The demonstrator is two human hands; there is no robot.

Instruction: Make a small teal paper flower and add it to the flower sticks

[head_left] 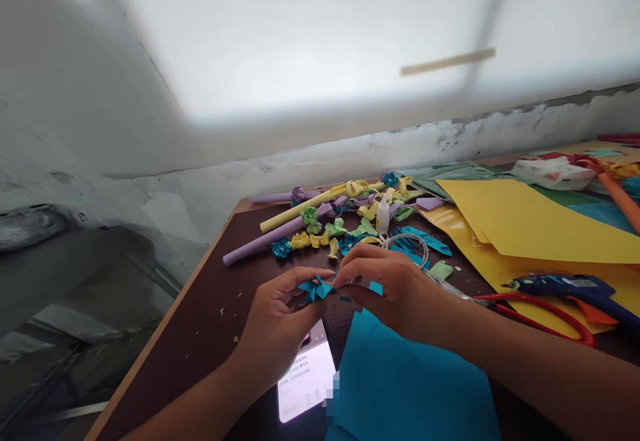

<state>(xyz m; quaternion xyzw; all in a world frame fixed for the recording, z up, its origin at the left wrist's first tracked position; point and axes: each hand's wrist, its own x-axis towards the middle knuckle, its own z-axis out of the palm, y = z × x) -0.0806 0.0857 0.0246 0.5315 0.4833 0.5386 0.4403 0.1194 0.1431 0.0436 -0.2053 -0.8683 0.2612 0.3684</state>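
Observation:
A small folded blue paper piece (318, 289) with pointed petals sits between the thumb and fingers of my left hand (280, 318). My right hand (383, 281) meets it from the right, its fingertips pinched together at the edge of the piece. What exactly the right fingertips grip is partly hidden. Below the hands lie a lit phone (307, 384) and a large sheet of blue paper (415, 381). Just beyond my right hand are blue paper pieces (425, 238), a ring of white tape (425, 248) and a small white glue bottle (383, 216).
Rolled purple (275, 234) and yellow paper tubes (295, 208) lie at the back among crumpled paper flowers (310, 218). On the right are yellow sheets (540, 221), red-handled scissors (545, 314) and a blue glue gun (575, 288). The table's wooden edge (165, 308) runs along the left.

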